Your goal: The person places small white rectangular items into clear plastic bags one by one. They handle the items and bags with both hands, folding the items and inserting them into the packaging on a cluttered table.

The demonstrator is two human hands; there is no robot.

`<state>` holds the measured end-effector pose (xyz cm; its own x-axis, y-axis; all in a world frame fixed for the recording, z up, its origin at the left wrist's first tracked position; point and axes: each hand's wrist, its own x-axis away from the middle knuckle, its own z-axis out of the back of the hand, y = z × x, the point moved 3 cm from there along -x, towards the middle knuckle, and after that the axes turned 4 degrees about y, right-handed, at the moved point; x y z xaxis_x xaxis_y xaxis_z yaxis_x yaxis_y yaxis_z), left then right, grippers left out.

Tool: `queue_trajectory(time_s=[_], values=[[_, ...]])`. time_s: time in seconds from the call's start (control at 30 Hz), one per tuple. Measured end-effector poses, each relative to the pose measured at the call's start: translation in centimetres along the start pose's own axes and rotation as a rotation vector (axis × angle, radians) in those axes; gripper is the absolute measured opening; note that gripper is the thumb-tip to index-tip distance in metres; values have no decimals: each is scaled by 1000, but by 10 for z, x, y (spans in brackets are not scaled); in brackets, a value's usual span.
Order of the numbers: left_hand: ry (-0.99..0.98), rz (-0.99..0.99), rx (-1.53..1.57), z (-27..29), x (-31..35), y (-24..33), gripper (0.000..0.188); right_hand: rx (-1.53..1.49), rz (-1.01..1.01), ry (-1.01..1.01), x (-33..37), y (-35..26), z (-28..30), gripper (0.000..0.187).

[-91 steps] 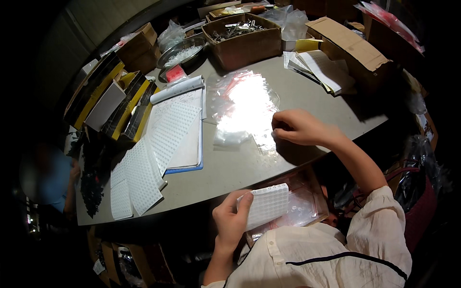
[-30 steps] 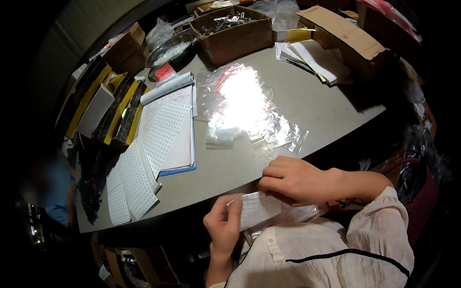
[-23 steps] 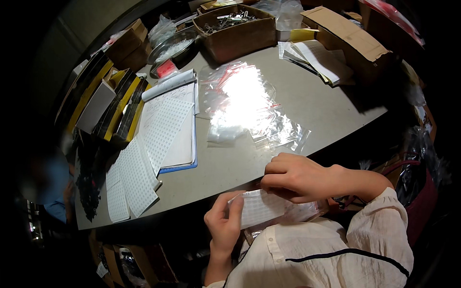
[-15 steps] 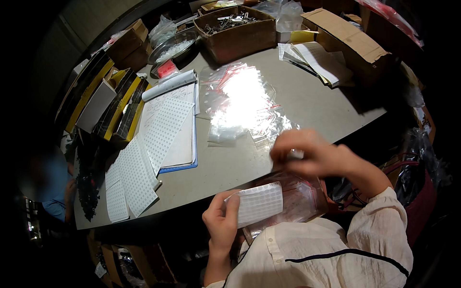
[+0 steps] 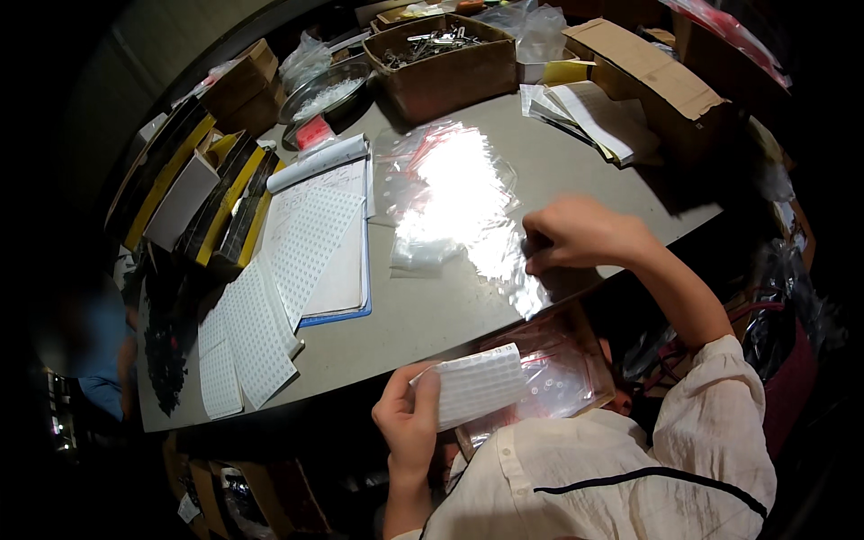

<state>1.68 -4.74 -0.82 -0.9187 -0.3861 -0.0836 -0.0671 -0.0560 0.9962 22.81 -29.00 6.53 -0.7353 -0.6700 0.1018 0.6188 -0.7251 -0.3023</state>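
Note:
A white sheet of small round stickers [image 5: 481,385] is pinched between the thumb and fingers of my left hand [image 5: 409,409], over my lap. My right hand [image 5: 580,236] reaches out over the table with its fingers closed at the right edge of a spread pile of clear zip bags [image 5: 418,252]. The edge of a clear plastic bag [image 5: 525,292] lies at its fingertips and seems to be in their pinch; glare blurs the exact contact. Below the table edge, an open box [image 5: 605,396] on my lap holds more clear bags [image 5: 553,382] with red closures, and small round marks show on one.
A blue clipboard [image 5: 337,318] with papers and sticker sheets [image 5: 252,337] lies left of the bags. Black-and-yellow boxes [image 5: 211,207] stand farther left. At the back are a carton of metal parts [image 5: 445,76] and a metal bowl [image 5: 360,94]. Another person [image 5: 103,351] is at far left.
My right hand has moved up and away from the lap box to the bag pile, uncovering the bags in the box. The sticker sheet has shifted slightly left with my left hand.

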Motion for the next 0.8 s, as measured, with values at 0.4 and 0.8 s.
queue_trajectory(time_s=[0.4, 0.8], values=[[-64, 39, 96, -5, 3, 10, 18, -158, 162, 97, 16, -2, -3, 21], [-129, 52, 180, -13, 7, 27, 16, -21, 94, -77, 42, -18, 2, 35]])
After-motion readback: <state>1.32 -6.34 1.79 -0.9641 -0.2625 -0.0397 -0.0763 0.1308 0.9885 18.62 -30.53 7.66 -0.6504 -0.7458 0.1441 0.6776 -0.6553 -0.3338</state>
